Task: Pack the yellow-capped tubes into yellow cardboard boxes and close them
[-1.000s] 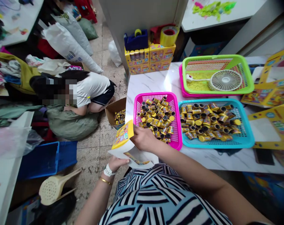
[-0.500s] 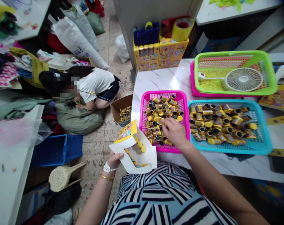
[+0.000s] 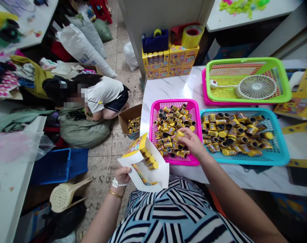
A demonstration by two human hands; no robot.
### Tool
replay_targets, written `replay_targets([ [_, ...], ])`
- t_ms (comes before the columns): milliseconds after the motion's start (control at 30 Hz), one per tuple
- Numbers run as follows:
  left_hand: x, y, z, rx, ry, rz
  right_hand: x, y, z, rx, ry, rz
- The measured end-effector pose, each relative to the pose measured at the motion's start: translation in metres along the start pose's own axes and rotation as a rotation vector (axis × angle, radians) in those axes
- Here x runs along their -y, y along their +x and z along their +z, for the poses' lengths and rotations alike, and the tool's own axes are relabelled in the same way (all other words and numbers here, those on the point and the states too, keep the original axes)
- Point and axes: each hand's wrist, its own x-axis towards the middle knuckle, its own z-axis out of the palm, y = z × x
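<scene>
My left hand [image 3: 123,174] grips the edge of an open yellow-and-white cardboard box [image 3: 138,162] with a cut-out window. Inside the box is a row of several small cylinders with yellow caps [image 3: 151,160]. Over the pink basket [image 3: 178,162], the fingers of my right hand [image 3: 193,143] pinch a small yellow cylinder [image 3: 180,134]. Loose cylinders [image 3: 170,119] of the same sort, yellow and black, fill that basket, some showing dark ends. To its right stands a teal basket [image 3: 247,161] with more of them.
Behind are a green basket [image 3: 249,60] holding a white fan [image 3: 256,86], and stacked yellow boxes [image 3: 182,60] under a tape dispenser [image 3: 155,42]. A carton of cylinders [image 3: 126,116] stands on the floor at left. Another person [image 3: 105,92] crouches by a sack [image 3: 83,130].
My right hand has lifted slightly from the pile, and a yellow cylinder now shows in its fingers. The box in my left hand has tilted, showing more of the yellow caps inside.
</scene>
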Motion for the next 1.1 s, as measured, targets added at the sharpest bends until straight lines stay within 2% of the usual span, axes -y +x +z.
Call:
replay_targets([
  [67,0.0,-0.001,0.0,0.008,0.009,0.006,0.007,-0.004,0.013,-0.044,-0.074,-0.065],
  [167,0.0,-0.002,0.001,0.0,0.014,0.001,0.017,-0.011,0.041,-0.103,-0.298,-0.2],
  [333,0.001,-0.007,0.007,-0.012,0.026,-0.016,0.023,-0.019,0.095,0.042,-0.356,-0.289],
  [433,0.002,-0.011,0.01,0.0,0.066,-0.028,0.022,-0.018,0.118,0.062,-0.682,-0.396],
  [533,0.001,-0.013,0.01,0.023,0.119,-0.022,0.022,-0.015,0.127,0.059,-0.967,-0.432],
  [600,-0.003,-0.012,0.009,0.016,0.141,0.009,0.024,-0.015,0.121,0.071,-0.98,-0.421],
  [700,-0.012,-0.01,0.004,-0.067,0.14,0.097,0.024,-0.019,0.093,0.012,-0.981,-0.347],
  [800,-0.022,-0.011,0.0,-0.131,0.158,0.15,0.016,-0.028,0.051,-0.066,-1.264,-0.081],
  [900,-0.027,-0.013,-0.002,-0.086,0.168,0.105,-0.002,-0.036,0.017,0.058,-1.54,0.261],
  [1000,-0.026,-0.014,-0.003,-0.012,0.161,0.06,-0.018,-0.038,0.007,0.171,-1.556,0.428],
  [1100,-0.023,-0.012,-0.009,0.044,0.153,0.037,-0.02,-0.029,0.016,0.22,-1.522,0.406],
])
